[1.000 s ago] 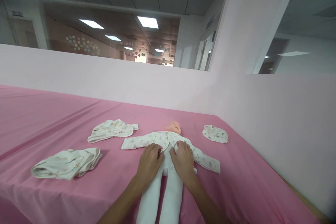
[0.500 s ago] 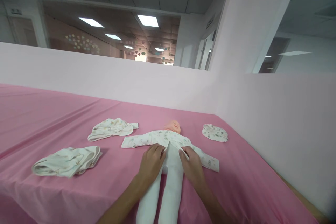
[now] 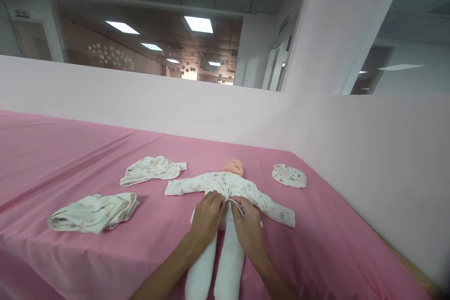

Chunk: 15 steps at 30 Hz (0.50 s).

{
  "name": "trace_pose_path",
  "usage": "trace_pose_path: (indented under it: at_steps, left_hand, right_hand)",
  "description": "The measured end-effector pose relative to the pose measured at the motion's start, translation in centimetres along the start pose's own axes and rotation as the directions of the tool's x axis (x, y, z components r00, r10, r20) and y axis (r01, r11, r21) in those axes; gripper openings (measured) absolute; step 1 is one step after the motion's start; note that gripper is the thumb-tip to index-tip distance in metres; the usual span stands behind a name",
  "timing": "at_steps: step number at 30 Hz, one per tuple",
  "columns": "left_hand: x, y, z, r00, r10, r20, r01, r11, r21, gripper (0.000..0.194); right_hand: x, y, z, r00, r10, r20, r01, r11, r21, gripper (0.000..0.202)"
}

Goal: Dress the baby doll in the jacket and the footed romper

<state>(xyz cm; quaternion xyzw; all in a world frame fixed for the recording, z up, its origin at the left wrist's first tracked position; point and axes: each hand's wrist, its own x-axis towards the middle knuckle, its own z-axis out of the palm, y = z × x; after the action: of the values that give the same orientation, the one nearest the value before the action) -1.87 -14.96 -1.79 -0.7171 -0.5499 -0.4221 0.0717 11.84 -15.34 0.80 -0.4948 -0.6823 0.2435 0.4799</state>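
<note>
A baby doll (image 3: 233,167) lies on its back, its head pointing away from me. It wears a white printed shirt (image 3: 220,182) with the sleeves spread out to both sides. Two white legs (image 3: 228,262) stretch toward me. At the doll's middle, my left hand (image 3: 208,215) pinches the shirt's lower front from the left. Opposite it, my right hand (image 3: 247,225) grips the shirt's white edge, which loops up beside the thumb. Little space separates the hands. My fingers partly hide the pinched cloth.
A folded white cloth (image 3: 94,213) lies at the left, with a second printed garment (image 3: 153,170) behind it. To the right of the doll is a small printed cap-like piece (image 3: 289,176). Pink cloth (image 3: 154,248) covers the table, which meets a white wall (image 3: 197,112).
Both hands have come closer together, the right one moving left. The gap in the shirt front between them has narrowed. The view has shifted slightly.
</note>
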Motion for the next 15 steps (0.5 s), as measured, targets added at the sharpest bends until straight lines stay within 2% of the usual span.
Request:
trace_pose_path:
  at_steps: [4, 8, 15]
  left_hand:
    - [0.0, 0.1, 0.0, 1.000, 0.012, 0.002, -0.012, 1.000, 0.012, 0.023]
    - [0.0, 0.1, 0.0, 0.999, 0.032, 0.000, -0.032, 0.999, 0.001, 0.021]
    - [-0.1, -0.1, 0.3, 0.999, 0.041, -0.002, -0.041, 0.998, -0.040, 0.021]
  right_hand:
    - [-0.4, -0.1, 0.6, 0.999, -0.041, -0.031, 0.041, 0.999, -0.024, 0.027]
    - [-0.5, -0.3, 0.8, 0.998, -0.014, -0.063, 0.014, 1.000, -0.002, 0.025]
    - [-1.2, -0.1, 1.2, 0.996, -0.075, -0.048, 0.077, 0.996, 0.040, 0.024]
